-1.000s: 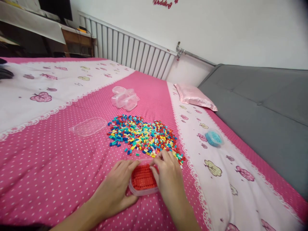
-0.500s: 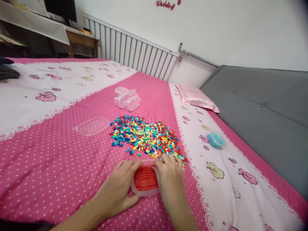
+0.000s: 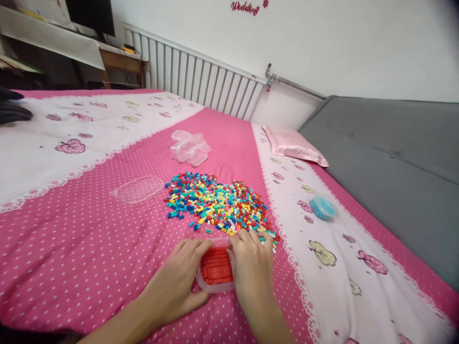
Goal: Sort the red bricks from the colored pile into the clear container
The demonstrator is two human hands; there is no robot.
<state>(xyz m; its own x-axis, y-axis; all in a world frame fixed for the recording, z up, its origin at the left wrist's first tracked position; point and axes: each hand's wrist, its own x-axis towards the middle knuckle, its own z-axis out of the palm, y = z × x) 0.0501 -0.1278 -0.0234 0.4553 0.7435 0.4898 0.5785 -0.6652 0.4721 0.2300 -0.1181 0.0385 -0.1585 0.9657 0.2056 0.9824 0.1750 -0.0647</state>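
Observation:
A clear plastic container (image 3: 214,288) sits on the bed in front of me, packed with neat rows of red toy bricks (image 3: 216,265). My left hand (image 3: 182,274) grips its left side, fingers along the far rim and thumb at the near left corner. Over the right end lies my right hand (image 3: 251,260), its fingers bent and pressed together at the bricks and hiding that end. Whatever these fingertips hold, if anything, is hidden. Just beyond the container spreads a loose pile of small multicoloured bricks (image 3: 218,200), reaching close to my right fingers.
A clear lid (image 3: 139,189) lies left of the pile, and several stacked clear containers (image 3: 190,148) stand behind it. To the right is a tub of blue pieces (image 3: 323,207). A pink pillow (image 3: 296,146) rests by the grey headboard (image 3: 387,138).
My right hand has shifted very slightly over the container's right end. The left hand keeps its grip, and the pile looks the same.

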